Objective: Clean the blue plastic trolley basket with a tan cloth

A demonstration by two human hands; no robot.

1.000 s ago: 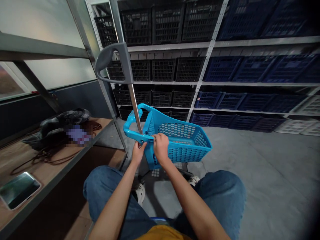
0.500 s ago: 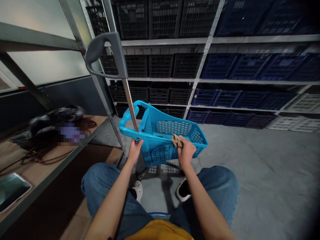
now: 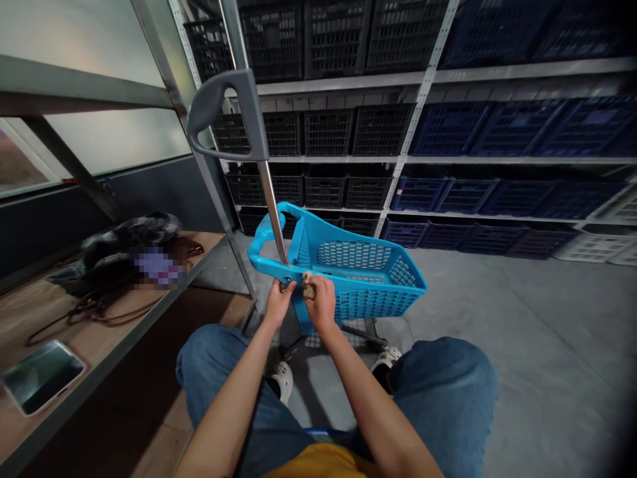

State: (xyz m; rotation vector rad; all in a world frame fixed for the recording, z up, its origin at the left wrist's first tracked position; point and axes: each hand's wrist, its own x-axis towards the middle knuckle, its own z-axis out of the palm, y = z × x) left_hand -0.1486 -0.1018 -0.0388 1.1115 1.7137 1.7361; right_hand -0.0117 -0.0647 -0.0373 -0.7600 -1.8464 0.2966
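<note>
A blue plastic shopping cart basket with perforated sides stands in front of my knees on dark legs. My left hand grips the cart's near side just below its handle end, thumb on the rim by a round bolt. Close beside it, my right hand is closed on a crumpled tan cloth and presses it to the cart's near top rim. A metal pole with a grey plastic grip rises from the handle end.
To my left, a wooden shelf holds a phone, a dark bundle of fabric and cords. Racks of black crates and blue crates line the back. Grey concrete floor extends to the right.
My right hand has slid the cloth left along the cart's near rim, from mid-length to beside my left hand. The whole view has shifted slightly, with the cart appearing farther right.
</note>
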